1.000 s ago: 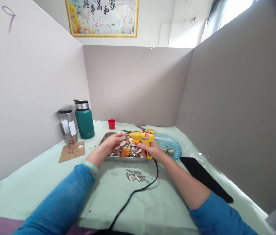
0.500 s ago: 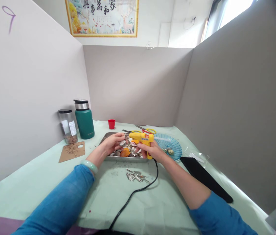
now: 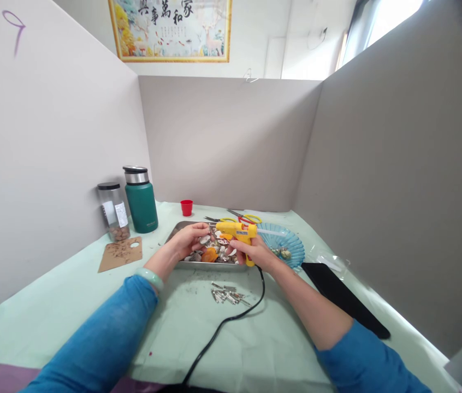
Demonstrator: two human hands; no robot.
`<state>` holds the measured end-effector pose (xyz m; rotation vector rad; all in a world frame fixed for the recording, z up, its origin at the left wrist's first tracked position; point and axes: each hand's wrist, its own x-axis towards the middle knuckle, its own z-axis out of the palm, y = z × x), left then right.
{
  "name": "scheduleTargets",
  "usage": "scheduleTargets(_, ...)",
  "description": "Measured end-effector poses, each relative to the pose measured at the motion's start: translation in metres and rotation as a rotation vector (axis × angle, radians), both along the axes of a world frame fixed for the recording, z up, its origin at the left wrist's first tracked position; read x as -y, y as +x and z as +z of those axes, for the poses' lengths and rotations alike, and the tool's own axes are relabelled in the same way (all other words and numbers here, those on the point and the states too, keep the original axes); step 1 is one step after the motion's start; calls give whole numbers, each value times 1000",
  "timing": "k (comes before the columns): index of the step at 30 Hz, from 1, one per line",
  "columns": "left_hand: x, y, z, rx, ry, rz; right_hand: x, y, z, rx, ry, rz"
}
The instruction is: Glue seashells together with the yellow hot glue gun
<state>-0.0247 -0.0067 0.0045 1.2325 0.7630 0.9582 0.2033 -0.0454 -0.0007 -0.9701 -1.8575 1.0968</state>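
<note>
My right hand [image 3: 251, 251] is wrapped round a yellow hot glue gun [image 3: 235, 228] with a clear glue stick [image 3: 272, 232] jutting from its back. The gun's nozzle points left, right at the fingertips of my left hand [image 3: 190, 239]. Those fingers are pinched together on something small that I cannot make out. Just beneath them shows a round pale piece [image 3: 205, 240]; whether it is in the hand is unclear. Both hands hover above a metal tray [image 3: 210, 266] full of shell-like pieces and some orange ones [image 3: 209, 255]. Several small silver metal clips [image 3: 226, 295] lie in front.
A black cord [image 3: 223, 323] runs from the gun toward me. Right of the tray are a blue plate [image 3: 298, 248] and a black flat object [image 3: 345, 300]. Scissors [image 3: 251, 219] and a red cup [image 3: 187, 208] stand behind; a green bottle [image 3: 141, 204], jar [image 3: 114, 213] and brown card [image 3: 120, 254] are left.
The round pale piece under my left fingers looks slightly turned, with a darker edge now. Otherwise both hands and the glue gun keep their places.
</note>
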Motion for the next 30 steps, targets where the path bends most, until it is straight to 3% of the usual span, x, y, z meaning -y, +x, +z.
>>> scheduleTargets(21,-3,-1,1,29,-30,30,-3,-2,-3,-89,-10,46)
scheduleTargets(30,-4,-2,-3,6,-7,5,-3,0,-3,-23,2,11)
